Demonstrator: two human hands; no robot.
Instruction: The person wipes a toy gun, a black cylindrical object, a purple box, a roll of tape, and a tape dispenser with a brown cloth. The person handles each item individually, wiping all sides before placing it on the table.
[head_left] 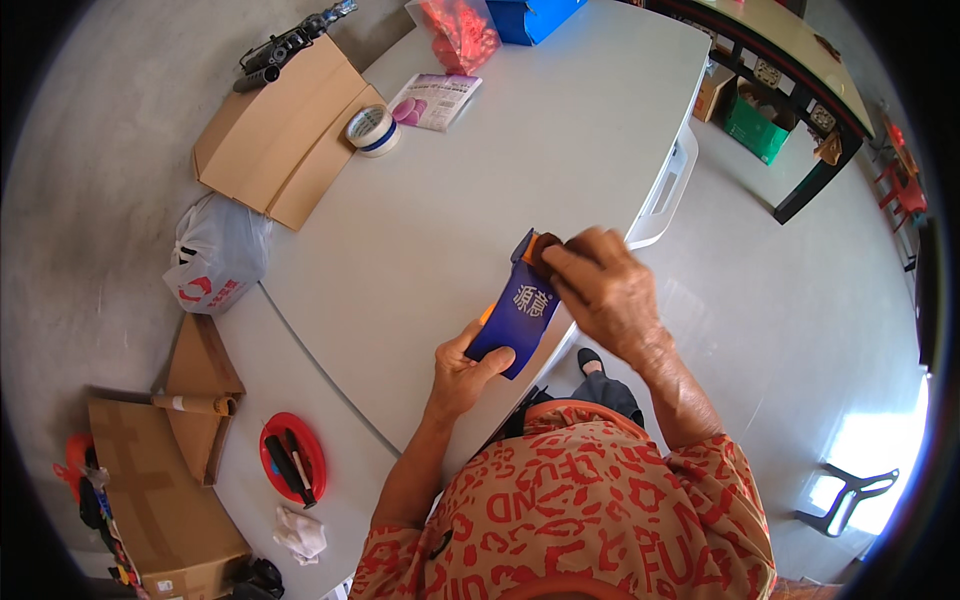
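A slim dark blue box [508, 322] with pale lettering and an orange side is held tilted over the near edge of the table. Its lower end lies in my left hand [462, 372], with the thumb across the front and the fingers behind. At the open upper end, where a flap stands up, my right hand [612, 295] is closed by its fingertips on a dark brown object [544, 254]. Orange shows beside that object at the box's mouth. My fingers cover part of it, so its full shape cannot be made out.
On the pale grey table [450, 200] are a tape roll [373, 131], a printed leaflet [434, 102], a clear bag of red items [458, 35], a blue box [532, 18] and a red dish with dark tools [293, 458]. Cardboard [270, 130] lies along the left. A chair [665, 190] adjoins the right edge.
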